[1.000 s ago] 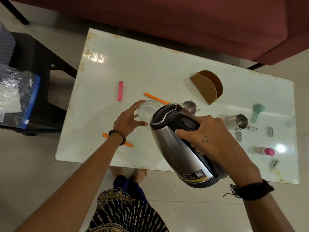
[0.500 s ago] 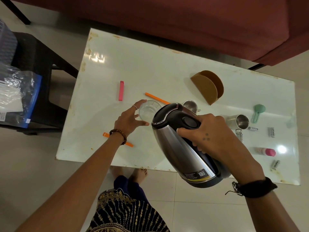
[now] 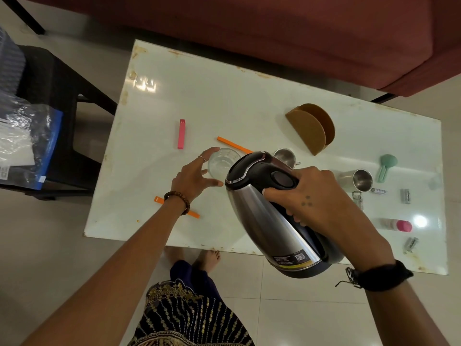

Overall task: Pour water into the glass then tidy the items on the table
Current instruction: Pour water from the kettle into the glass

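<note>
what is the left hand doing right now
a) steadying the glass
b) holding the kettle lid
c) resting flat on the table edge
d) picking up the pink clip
a: the left hand is cupped around the side of the glass, while the right hand tilts the kettle toward it.

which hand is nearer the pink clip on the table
Left. The left hand sits just right of and nearer than the flat pink plastic clip, beside the glass; the right hand grips the kettle handle, much farther right.
</note>
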Available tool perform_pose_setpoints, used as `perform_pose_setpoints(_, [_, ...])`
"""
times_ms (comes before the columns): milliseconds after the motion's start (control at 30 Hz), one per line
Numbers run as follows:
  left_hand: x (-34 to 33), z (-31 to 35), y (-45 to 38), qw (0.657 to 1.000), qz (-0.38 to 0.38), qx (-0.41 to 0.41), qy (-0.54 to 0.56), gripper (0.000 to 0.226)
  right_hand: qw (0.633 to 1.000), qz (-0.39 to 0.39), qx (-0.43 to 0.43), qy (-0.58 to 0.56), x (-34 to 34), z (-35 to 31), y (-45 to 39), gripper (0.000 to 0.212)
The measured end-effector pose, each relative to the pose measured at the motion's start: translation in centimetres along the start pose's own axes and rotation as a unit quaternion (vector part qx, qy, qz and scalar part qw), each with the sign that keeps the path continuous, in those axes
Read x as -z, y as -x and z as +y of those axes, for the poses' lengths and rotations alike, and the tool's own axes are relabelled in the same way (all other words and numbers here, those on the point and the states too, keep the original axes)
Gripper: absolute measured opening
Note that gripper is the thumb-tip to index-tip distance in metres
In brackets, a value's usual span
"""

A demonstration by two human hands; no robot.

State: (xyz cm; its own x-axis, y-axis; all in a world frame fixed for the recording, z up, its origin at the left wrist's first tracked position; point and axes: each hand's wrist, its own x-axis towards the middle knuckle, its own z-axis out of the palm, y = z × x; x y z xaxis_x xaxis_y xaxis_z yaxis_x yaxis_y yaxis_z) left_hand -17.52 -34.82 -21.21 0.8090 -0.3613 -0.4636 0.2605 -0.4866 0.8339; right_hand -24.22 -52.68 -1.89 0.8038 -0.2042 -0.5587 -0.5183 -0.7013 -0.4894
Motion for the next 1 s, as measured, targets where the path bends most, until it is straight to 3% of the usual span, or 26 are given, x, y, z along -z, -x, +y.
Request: perform_pose_setpoints(1000, [-0.14, -0.47, -0.45, 1.0, -0.006, -0.004, 0.009, 0.082, 1.0, -0.004, -0.011, 0.008, -0.13, 0.02, -0.04, 0.026])
